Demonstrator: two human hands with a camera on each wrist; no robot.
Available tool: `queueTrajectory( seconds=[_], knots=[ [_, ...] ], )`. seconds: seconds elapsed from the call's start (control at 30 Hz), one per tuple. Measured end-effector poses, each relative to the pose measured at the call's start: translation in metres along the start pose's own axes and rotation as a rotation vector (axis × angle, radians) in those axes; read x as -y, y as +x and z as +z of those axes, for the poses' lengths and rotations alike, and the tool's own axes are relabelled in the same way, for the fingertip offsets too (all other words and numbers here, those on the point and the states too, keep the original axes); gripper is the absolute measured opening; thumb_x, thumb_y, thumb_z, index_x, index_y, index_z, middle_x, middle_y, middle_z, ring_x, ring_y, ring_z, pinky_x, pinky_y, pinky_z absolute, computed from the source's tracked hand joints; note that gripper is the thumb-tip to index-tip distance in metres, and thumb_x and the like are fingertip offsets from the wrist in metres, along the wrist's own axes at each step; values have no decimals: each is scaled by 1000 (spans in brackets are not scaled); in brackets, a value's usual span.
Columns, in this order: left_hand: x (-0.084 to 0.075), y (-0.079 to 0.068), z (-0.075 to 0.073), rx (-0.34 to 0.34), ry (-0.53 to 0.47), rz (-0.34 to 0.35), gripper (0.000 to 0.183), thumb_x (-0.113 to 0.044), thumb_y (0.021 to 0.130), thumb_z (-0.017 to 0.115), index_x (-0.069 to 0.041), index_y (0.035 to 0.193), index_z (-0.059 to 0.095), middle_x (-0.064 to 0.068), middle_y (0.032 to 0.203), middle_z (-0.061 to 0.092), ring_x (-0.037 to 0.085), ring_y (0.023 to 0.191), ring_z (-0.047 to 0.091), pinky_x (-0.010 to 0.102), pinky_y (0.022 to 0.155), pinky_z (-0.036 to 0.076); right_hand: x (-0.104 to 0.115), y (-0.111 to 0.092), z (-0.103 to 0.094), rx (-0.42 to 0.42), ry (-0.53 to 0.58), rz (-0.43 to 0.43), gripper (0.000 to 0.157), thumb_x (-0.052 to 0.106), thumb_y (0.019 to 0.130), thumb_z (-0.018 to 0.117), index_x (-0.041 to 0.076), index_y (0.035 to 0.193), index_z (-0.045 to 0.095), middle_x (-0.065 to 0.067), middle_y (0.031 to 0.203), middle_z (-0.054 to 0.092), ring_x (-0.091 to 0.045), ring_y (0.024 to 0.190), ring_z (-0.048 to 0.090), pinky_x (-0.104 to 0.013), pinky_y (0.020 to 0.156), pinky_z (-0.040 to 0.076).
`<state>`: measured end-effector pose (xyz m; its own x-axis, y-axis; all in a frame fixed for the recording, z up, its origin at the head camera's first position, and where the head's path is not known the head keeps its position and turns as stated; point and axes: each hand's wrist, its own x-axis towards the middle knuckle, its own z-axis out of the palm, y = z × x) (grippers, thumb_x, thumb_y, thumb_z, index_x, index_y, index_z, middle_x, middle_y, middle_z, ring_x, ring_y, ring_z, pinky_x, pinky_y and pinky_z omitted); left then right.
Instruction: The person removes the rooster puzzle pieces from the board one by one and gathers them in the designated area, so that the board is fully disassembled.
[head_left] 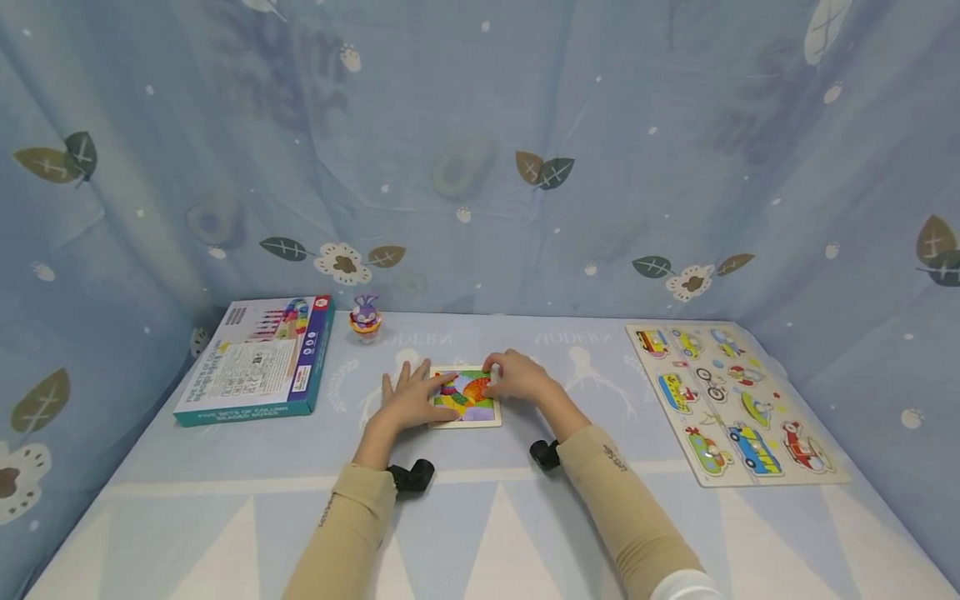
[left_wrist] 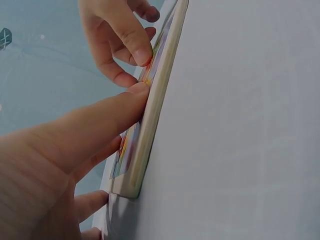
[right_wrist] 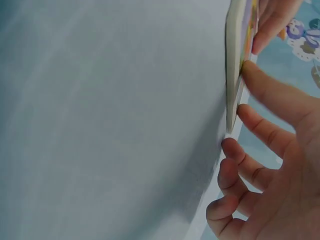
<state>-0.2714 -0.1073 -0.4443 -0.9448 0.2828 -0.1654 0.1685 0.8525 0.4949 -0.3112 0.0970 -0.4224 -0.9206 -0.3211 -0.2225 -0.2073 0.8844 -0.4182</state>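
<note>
A small jigsaw puzzle (head_left: 465, 423) with a pale frame and a brightly coloured picture, orange, green and purple, lies flat on the table. My left hand (head_left: 405, 403) spreads over its left side, thumb and forefinger resting on the picture. In the left wrist view, the left thumb (left_wrist: 127, 102) lies along the near edge. At the puzzle's upper right, my right hand (head_left: 522, 379) touches it with bent thumb and forefinger, their tips apart. The right wrist view shows the right hand's other fingers (right_wrist: 235, 185) loosely curled off the board. Part of the picture is hidden under the fingers.
To the left lies a flat teal-edged box (head_left: 255, 362). A small purple rabbit figure (head_left: 365, 317) stands at the back beside it. On the right is a wooden puzzle board (head_left: 731, 400) with vehicle pictures. A patterned blue curtain (head_left: 480, 167) hangs behind the table.
</note>
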Motion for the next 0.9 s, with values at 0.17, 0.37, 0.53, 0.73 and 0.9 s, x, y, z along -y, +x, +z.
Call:
queueTrajectory(
  seconds=[0.17, 0.37, 0.53, 0.73, 0.9],
  knots=[
    [-1, -1, 1, -14, 11, -13, 72, -52, 74, 68, -29, 138, 45, 17, 153, 15, 43, 138, -1, 68, 101, -8, -2, 4, 3, 3, 100, -1, 31, 23, 75, 76, 16, 100, 59, -10, 107, 50, -25, 93, 49, -40, 80, 44],
    [-2, -1, 1, -14, 9, -17, 72, -52, 74, 69, -30, 138, 45, 16, 153, 16, 42, 139, 0, 67, 102, -8, -6, 8, 4, 5, 227, 19, 31, 14, 72, 76, 11, 97, 57, -10, 105, 47, -25, 95, 45, -37, 80, 40],
    [-2, 0, 1, -15, 17, -14, 72, -53, 74, 68, -30, 138, 44, 16, 153, 15, 42, 139, 0, 66, 102, -8, -6, 8, 2, -28, 269, 0, 24, 9, 73, 74, 8, 89, 56, -10, 100, 46, -24, 90, 45, -36, 77, 40],
    [-2, 0, -2, -6, 22, -17, 73, -53, 75, 68, -30, 140, 42, 16, 153, 14, 42, 139, -1, 66, 102, -8, -7, 11, 3, -59, 253, -24, 28, 15, 77, 74, 8, 101, 61, -10, 101, 50, -22, 90, 48, -36, 77, 42],
    [-1, -1, -1, 3, 17, -22, 73, -52, 75, 67, -29, 140, 42, 16, 153, 13, 42, 139, -3, 66, 102, -9, -8, 14, 7, -79, 200, 10, 35, 30, 80, 72, 12, 109, 64, -10, 102, 53, -22, 89, 49, -34, 73, 43]
  ],
)
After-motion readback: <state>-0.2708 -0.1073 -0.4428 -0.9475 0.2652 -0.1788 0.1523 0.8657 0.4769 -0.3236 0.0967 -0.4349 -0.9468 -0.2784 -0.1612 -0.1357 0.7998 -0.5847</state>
